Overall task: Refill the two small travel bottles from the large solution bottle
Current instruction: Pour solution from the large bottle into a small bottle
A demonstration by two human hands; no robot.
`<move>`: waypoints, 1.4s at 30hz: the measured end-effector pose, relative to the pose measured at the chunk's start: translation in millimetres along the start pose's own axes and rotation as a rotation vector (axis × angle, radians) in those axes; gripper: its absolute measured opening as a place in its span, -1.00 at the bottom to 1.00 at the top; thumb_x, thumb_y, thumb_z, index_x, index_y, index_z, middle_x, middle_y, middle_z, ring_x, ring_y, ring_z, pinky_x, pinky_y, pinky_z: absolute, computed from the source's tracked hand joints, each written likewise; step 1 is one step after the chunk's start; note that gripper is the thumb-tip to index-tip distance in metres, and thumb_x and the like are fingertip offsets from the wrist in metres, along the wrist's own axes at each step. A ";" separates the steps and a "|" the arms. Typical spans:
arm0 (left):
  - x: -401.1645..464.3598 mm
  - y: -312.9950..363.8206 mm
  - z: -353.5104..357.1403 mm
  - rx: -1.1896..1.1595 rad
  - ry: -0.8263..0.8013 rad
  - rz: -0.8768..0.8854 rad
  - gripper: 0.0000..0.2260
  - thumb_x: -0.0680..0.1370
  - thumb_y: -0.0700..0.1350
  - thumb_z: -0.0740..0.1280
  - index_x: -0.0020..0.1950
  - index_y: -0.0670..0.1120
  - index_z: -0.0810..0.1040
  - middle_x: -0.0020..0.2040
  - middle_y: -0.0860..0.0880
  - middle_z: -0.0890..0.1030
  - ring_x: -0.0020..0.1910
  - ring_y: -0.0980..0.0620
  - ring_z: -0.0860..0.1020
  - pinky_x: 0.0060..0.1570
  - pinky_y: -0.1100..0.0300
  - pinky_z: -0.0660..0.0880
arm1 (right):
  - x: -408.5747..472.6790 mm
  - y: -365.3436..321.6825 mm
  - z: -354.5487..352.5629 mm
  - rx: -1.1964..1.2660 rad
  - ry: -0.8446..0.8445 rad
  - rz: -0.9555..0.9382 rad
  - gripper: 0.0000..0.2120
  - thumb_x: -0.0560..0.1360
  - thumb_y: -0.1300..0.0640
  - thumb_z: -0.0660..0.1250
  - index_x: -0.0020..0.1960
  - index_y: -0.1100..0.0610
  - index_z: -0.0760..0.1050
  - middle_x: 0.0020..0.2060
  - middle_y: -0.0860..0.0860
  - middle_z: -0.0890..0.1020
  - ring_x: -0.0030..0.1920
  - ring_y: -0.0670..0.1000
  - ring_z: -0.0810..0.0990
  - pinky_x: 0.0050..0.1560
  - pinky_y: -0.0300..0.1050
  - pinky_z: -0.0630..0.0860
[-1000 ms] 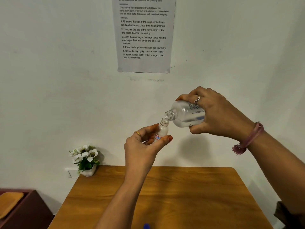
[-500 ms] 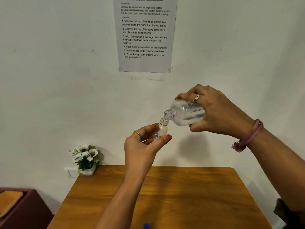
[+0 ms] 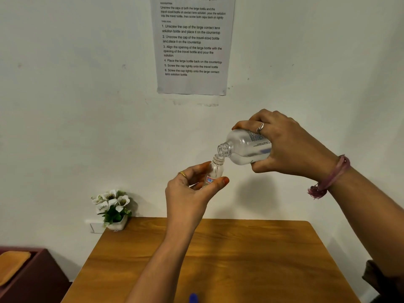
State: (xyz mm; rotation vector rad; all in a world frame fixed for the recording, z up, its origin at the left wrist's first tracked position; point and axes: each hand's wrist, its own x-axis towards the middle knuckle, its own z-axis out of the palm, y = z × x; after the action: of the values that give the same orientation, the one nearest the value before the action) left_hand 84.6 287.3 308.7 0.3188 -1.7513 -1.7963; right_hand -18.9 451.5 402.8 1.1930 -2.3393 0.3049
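Note:
My left hand (image 3: 188, 193) holds a small clear travel bottle (image 3: 214, 171) upright in the air, thumb and fingers around its lower half with the red-and-blue label. My right hand (image 3: 288, 147) grips the large clear solution bottle (image 3: 244, 147), tipped nearly on its side with its open, uncapped neck pointing down-left. The large bottle's mouth sits just above and touching the rim of the travel bottle's open mouth. Both are held well above the wooden table (image 3: 240, 259). No second travel bottle or caps are in view.
A small pot of white flowers (image 3: 113, 208) stands at the table's back left corner against the wall. An instruction sheet (image 3: 192, 44) hangs on the wall. A dark red cabinet (image 3: 32, 276) is at lower left. A blue object (image 3: 193, 298) peeks in at the bottom edge.
My right hand has lifted slightly and tipped the large bottle a little more, its mouth staying over the travel bottle. My left hand has barely moved.

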 end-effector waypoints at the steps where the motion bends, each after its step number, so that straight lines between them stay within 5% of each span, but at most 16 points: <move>1: -0.2 0.1 0.2 0.000 -0.001 0.002 -0.63 0.25 -0.15 0.61 0.02 0.00 0.65 -0.07 0.00 0.71 -0.10 0.09 0.68 -0.05 0.16 0.63 | -0.1 0.1 -0.3 -0.002 0.000 -0.003 -0.30 0.19 0.03 0.50 0.30 -0.11 0.39 0.07 -0.03 0.49 -0.05 -0.08 0.33 0.04 -0.03 0.42; 13: -0.2 -0.1 2.0 0.018 0.006 0.008 -0.62 0.25 -0.14 0.61 0.04 -0.02 0.65 -0.07 0.01 0.71 -0.08 0.06 0.68 0.02 0.05 0.62 | 0.9 1.3 -0.5 -0.012 -0.002 -0.006 -0.31 0.20 0.03 0.50 0.31 -0.10 0.39 0.08 -0.03 0.49 -0.04 -0.08 0.33 0.04 -0.05 0.42; 42: -1.2 -1.2 4.8 0.024 0.014 0.031 -0.65 0.27 -0.14 0.60 0.00 0.04 0.63 -0.07 0.05 0.70 -0.08 0.14 0.66 0.01 0.19 0.61 | 1.6 6.0 -0.2 -0.019 -0.034 -0.005 -0.29 0.20 0.03 0.50 0.32 -0.10 0.38 0.10 -0.03 0.48 -0.03 -0.08 0.33 0.05 -0.02 0.44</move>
State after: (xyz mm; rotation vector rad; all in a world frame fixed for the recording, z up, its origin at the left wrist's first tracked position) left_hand 82.5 291.8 307.8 0.3107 -1.7599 -1.7487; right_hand -24.5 454.0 403.9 1.2035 -2.3633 0.2624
